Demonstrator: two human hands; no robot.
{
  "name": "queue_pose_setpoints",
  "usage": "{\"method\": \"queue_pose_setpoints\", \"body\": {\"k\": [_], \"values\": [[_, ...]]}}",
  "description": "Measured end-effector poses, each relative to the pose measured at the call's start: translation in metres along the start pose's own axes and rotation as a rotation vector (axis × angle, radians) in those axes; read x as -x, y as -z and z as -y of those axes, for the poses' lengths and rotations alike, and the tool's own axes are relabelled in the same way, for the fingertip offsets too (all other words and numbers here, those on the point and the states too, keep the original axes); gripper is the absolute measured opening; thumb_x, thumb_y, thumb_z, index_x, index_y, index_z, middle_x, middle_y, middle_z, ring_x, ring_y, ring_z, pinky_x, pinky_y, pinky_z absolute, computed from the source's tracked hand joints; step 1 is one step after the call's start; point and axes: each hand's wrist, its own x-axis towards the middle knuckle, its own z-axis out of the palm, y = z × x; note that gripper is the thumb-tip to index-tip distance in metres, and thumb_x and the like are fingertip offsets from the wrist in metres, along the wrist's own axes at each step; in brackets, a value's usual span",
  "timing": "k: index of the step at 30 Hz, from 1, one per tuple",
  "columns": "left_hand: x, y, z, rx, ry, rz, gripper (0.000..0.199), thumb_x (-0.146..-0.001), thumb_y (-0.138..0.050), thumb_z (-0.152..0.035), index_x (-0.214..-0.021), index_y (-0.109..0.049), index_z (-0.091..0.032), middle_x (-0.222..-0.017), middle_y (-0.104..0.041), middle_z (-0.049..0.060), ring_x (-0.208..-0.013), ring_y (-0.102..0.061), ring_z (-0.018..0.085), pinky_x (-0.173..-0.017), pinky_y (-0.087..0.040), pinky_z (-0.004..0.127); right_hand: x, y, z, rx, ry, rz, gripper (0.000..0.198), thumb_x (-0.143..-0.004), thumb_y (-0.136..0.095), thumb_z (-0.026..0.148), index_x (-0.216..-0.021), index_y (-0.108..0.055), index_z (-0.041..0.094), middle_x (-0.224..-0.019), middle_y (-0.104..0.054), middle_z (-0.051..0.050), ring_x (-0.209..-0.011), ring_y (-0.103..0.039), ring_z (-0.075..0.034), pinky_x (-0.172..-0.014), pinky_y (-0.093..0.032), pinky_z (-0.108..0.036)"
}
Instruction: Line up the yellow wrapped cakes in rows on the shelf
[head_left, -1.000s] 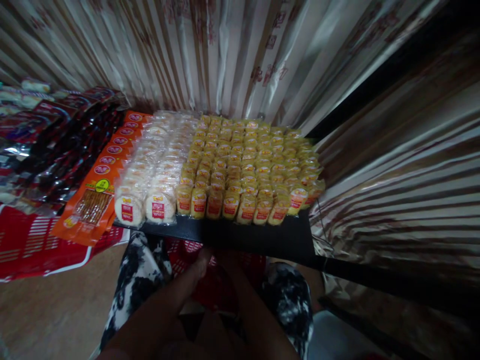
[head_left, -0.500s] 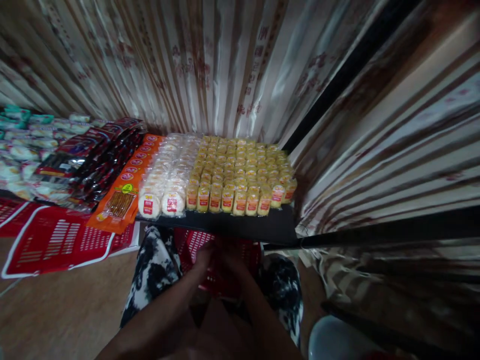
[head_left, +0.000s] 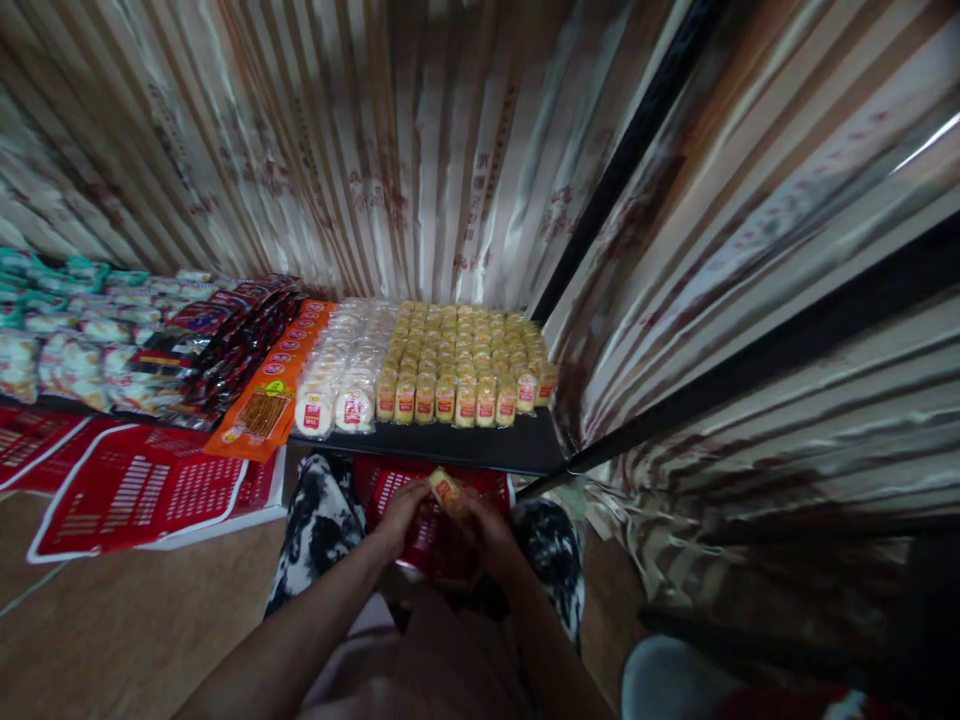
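Between both hands is a small yellow wrapped snack [head_left: 445,490] with a reddish label, tilted and above a red basket [head_left: 390,482] set between the knees. The fingers of my left hand [head_left: 403,512] are closed at its left end. My right hand [head_left: 484,522] is closed round its right end, and some of those fingers are lost in shadow. Just beyond, on the black shelf [head_left: 450,442], stand tight rows of the same yellow snacks [head_left: 465,375]. Beside them on the left are rows of round white wrapped crackers [head_left: 334,385].
Left along the shelf lie an orange packet [head_left: 274,385], dark red-and-black packets [head_left: 225,340] and white-and-green packets [head_left: 82,315]. Red baskets with white rims [head_left: 142,490] stand below. Black metal bars [head_left: 637,425] and striped curtains [head_left: 420,150] close in the back and right.
The yellow snack now shows between the hands, which have risen slightly out of the basket's shadow. The camera view has turned a little.
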Motion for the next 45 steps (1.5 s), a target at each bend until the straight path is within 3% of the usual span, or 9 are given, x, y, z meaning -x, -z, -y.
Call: {"method": "queue_pose_setpoints", "body": {"k": [5,11,17,25,29,33,39,42,45], "values": [[0.007,-0.007,-0.009,0.01,-0.073,0.084,0.039,-0.06,-0.066,-0.037,-0.089,-0.061,-0.012,-0.063,-0.06,-0.001,-0.045,-0.046,0.005,-0.042,-0.027,0.017,0.01,0.005,0.011,-0.039,0.019,-0.008,0.034,-0.069,-0.056,0.05,-0.074,-0.066,0.018,-0.06,-0.062,-0.003,-0.058,-0.058,-0.018,-0.048,-0.043,-0.026],[0.012,-0.015,-0.015,-0.036,-0.078,0.133,0.029,-0.061,-0.067,-0.029,-0.084,-0.061,-0.013,-0.068,-0.061,0.001,-0.045,-0.045,0.004,-0.042,-0.029,0.016,0.019,0.011,0.027,-0.032,-0.027,0.003,0.049,-0.074,-0.047,0.061,-0.061,-0.059,0.016,-0.04,-0.044,0.004,-0.037,-0.039,-0.008,-0.039,-0.029,-0.02],[0.022,-0.038,-0.019,-0.05,-0.107,0.162,0.035,-0.058,-0.067,-0.022,-0.09,-0.058,-0.013,-0.067,-0.063,0.001,-0.051,-0.054,0.007,-0.044,-0.035,0.016,0.021,0.014,0.04,-0.084,0.132,-0.009,0.038,-0.065,-0.066,0.051,-0.082,-0.06,0.018,-0.06,-0.058,0.003,-0.051,-0.051,-0.009,-0.047,-0.037,-0.019],[0.029,-0.08,-0.021,-0.065,-0.206,0.191,0.028,-0.06,-0.068,-0.025,-0.083,-0.056,-0.015,-0.077,-0.064,0.002,-0.067,-0.06,0.012,-0.059,-0.045,0.02,0.016,0.015,0.038,0.047,0.313,-0.258,0.052,-0.069,-0.059,0.046,-0.112,-0.051,0.02,-0.089,-0.066,-0.005,-0.072,-0.063,-0.018,-0.066,-0.05,-0.031],[0.018,-0.094,-0.013,-0.203,-0.331,0.175,0.019,-0.066,-0.062,-0.027,-0.079,-0.052,-0.016,-0.069,-0.059,-0.002,-0.059,-0.055,0.01,-0.051,-0.041,0.018,0.013,0.022,0.043,0.377,0.355,-0.458,0.05,-0.071,-0.056,0.047,-0.112,-0.054,0.017,-0.085,-0.065,-0.006,-0.064,-0.061,-0.019,-0.06,-0.05,-0.031],[0.007,-0.103,-0.01,-0.48,-0.476,0.12,0.01,-0.072,-0.051,-0.017,-0.081,-0.053,-0.017,-0.072,-0.058,-0.001,-0.059,-0.054,0.009,-0.053,-0.044,0.02,0.003,0.034,0.051,0.541,0.493,-0.607,0.05,-0.07,-0.055,0.048,-0.106,-0.06,0.014,-0.091,-0.061,-0.011,-0.074,-0.06,-0.022,-0.065,-0.05,-0.033],[0.008,-0.107,-0.028,-0.958,-0.864,0.045,0.037,-0.072,-0.044,-0.007,-0.106,-0.054,-0.017,-0.106,-0.057,0.008,-0.098,-0.055,0.018,-0.09,-0.046,0.035,-0.019,0.049,0.065,0.509,0.575,-0.601,0.06,-0.077,-0.049,0.045,-0.127,-0.044,0.012,-0.102,-0.056,-0.015,-0.076,-0.059,-0.02,-0.065,-0.051,-0.033],[0.002,-0.107,-0.039,-1.212,-1.107,0.049,0.041,-0.073,-0.041,-0.006,-0.111,-0.054,-0.015,-0.124,-0.05,0.01,-0.124,-0.037,0.023,-0.103,-0.036,0.041,-0.032,0.052,0.073,0.497,0.631,-0.62,0.065,-0.079,-0.048,0.044,-0.134,-0.033,0.013,-0.112,-0.054,-0.016,-0.085,-0.059,-0.02,-0.073,-0.05,-0.034],[-0.013,-0.108,-0.047,-1.414,-1.241,0.081,0.049,-0.073,-0.04,-0.006,-0.121,-0.049,-0.01,-0.138,-0.038,0.011,-0.134,-0.017,0.025,-0.107,-0.03,0.042,-0.048,0.056,0.078,0.54,0.658,-0.682,0.064,-0.08,-0.045,0.046,-0.134,-0.033,0.013,-0.119,-0.051,-0.017,-0.095,-0.056,-0.023,-0.081,-0.047,-0.039]]}}
